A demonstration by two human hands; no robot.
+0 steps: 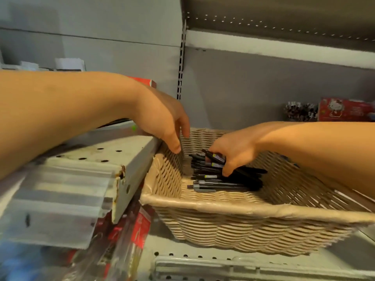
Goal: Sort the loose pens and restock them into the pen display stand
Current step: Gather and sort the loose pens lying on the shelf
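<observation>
A beige wicker basket stands on a shelf in the middle of the view. A pile of dark pens lies inside it, toward the back left. My right hand reaches into the basket from the right and grips a few dark pens at the top of the pile. My left hand hangs over the basket's back left corner, fingers pointing down at the rim, holding nothing. No pen display stand shows in this view.
A white metal shelf with a clear price strip juts out at left, level with the basket. Red packaged goods hang below it. A red box and a cup of small items sit at back right.
</observation>
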